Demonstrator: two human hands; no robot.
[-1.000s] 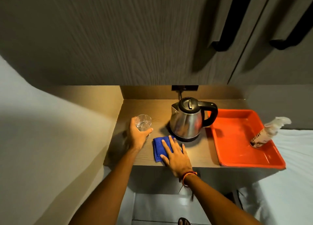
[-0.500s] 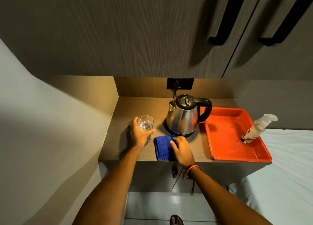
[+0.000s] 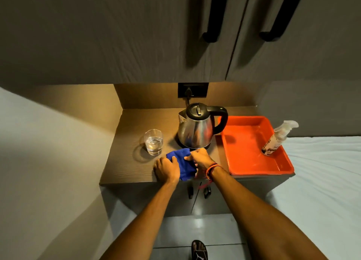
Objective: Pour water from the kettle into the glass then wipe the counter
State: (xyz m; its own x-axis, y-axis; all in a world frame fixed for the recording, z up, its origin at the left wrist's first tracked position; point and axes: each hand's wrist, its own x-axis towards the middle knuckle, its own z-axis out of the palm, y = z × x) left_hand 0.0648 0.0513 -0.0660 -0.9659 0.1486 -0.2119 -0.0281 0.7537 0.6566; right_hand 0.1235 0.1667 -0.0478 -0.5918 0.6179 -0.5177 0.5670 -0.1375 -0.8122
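both hands on the blue cloth at the front edge of the table

the left hand [image 3: 168, 168] lies on the left part of the blue microfibre cloth [image 3: 183, 163] with its fingers curled over it, and the right hand [image 3: 199, 159] pinches the cloth's right side; the two hands sit close together, both closed on the cloth. the cloth rests on the wood-grain table [image 3: 132, 162], just in front of the steel electric kettle [image 3: 197, 130], which stands upright on its base with its black handle to the right. the glass [image 3: 153, 141], partly filled with water, stands untouched to the left of the kettle, near the cloth. an orange tray [image 3: 254, 168] at the right end of the table holds a leaning spray bottle [image 3: 277, 138].
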